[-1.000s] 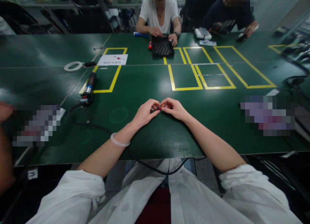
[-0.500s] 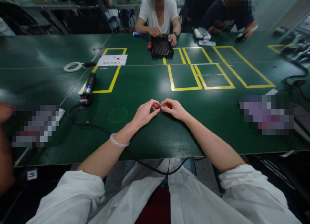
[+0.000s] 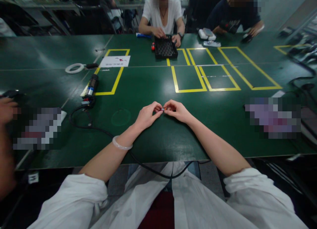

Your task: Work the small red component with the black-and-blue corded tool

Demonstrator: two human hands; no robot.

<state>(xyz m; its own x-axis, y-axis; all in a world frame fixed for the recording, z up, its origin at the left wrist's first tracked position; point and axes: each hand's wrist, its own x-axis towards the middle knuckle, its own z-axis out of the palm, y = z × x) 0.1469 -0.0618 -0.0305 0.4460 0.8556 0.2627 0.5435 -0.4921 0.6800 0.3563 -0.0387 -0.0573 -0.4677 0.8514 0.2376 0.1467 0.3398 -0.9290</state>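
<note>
Between the fingertips of both hands sits a tiny red and dark part (image 3: 163, 109), mostly covered by the fingers, so its kind cannot be made out. My left hand (image 3: 149, 115) pinches it from the left, and a pale bangle (image 3: 122, 144) circles that wrist. From the right, my right hand (image 3: 177, 110) pinches the same part between thumb and fingers. Both hands meet just over the green table (image 3: 158, 139). Left of them lies a dark cylindrical tool (image 3: 92, 85) with a silver and blue band and a black cable.
A co-worker (image 3: 162, 14) across the table handles a black tray (image 3: 166, 48) of small parts. Yellow tape (image 3: 190, 90) marks rectangles on the table. A paper sheet (image 3: 115, 61) and a white cable coil (image 3: 74, 68) lie far left. Another person's hand (image 3: 8, 110) is at the left edge.
The small part has turned slightly between my fingertips, and my hands have barely moved. At the left edge, the other person's hand now shows with a dark object by it.
</note>
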